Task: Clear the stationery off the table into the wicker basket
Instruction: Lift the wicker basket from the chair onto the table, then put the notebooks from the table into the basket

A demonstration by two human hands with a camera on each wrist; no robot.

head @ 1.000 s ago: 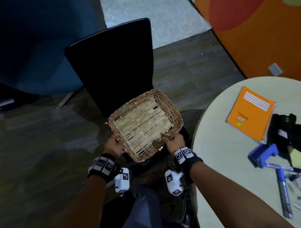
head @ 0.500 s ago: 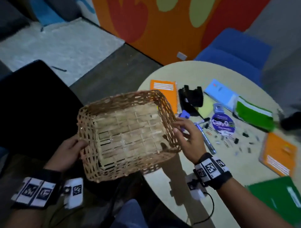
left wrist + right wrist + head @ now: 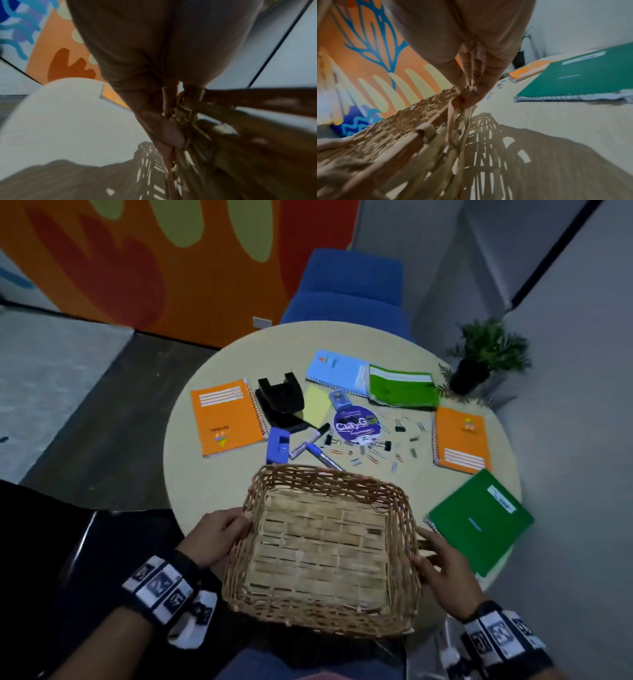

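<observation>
An empty wicker basket point(image 3: 322, 546) hangs over the near edge of the round table point(image 3: 212, 487). My left hand point(image 3: 222, 532) grips its left rim and my right hand point(image 3: 435, 559) grips its right rim; in the wrist views the fingers point(image 3: 164, 128) point(image 3: 471, 92) pinch the weave. Beyond the basket lie two orange notebooks point(image 3: 227, 416) point(image 3: 460, 440), a black hole punch point(image 3: 279, 402), a blue stapler point(image 3: 278, 450), markers point(image 3: 322, 457), a purple round tin point(image 3: 356, 426), a light blue notebook point(image 3: 337, 371), a light green notebook point(image 3: 402, 390), a dark green notebook point(image 3: 479, 518) and scattered clips point(image 3: 387, 445).
A blue chair point(image 3: 346, 285) stands behind the table. A potted plant point(image 3: 486, 354) is on the floor at the far right. A black chair point(image 3: 51, 542) is at my left. The dark green notebook point(image 3: 582, 78) lies close to the basket's right side.
The basket was on the black chair seat; both hands have carried it to the right and it is now over the table's near edge, in front of the stationery.
</observation>
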